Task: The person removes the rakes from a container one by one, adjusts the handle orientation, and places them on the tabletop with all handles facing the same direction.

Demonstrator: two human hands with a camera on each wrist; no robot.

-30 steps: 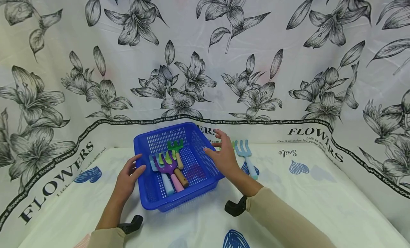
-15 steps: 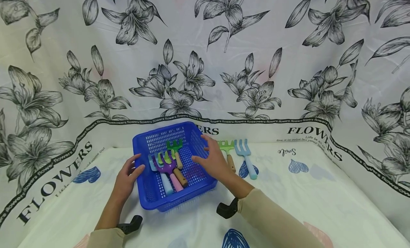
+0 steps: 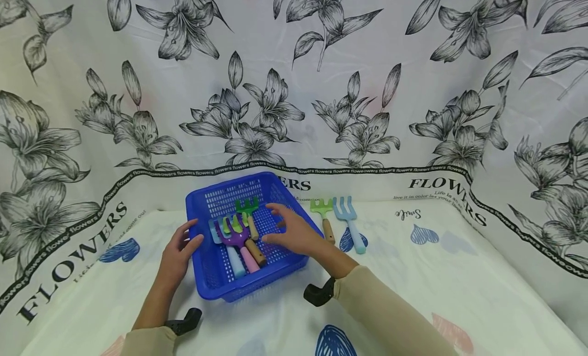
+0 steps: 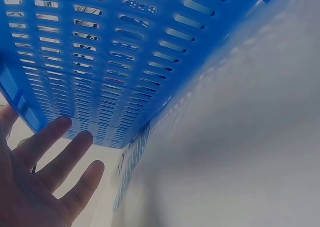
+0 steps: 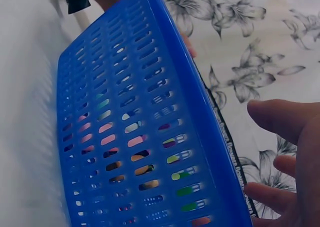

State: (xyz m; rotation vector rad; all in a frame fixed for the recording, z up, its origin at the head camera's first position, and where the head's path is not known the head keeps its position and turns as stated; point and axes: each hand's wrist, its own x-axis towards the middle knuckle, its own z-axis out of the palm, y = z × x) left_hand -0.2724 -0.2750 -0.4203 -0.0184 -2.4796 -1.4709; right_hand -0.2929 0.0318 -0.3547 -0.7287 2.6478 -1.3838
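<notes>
The left hand [image 3: 176, 254] rests with relaxed, straight fingers against the left wall of the blue basket [image 3: 216, 279] on the flowered cloth [image 3: 459, 274]. Inside lie several toy rakes, a purple rake [image 3: 239, 239] on top. The right hand [image 3: 294, 234] hovers spread and empty over the basket's right side; just right lie a green rake [image 3: 322, 213] and a light-blue fork [image 3: 346, 218].

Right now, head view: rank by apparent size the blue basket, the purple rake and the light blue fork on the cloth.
1. blue basket, clearly largest.
2. purple rake and light blue fork: look about alike; the rake is partly overlapped by other tools, so no ranking between them.
</notes>
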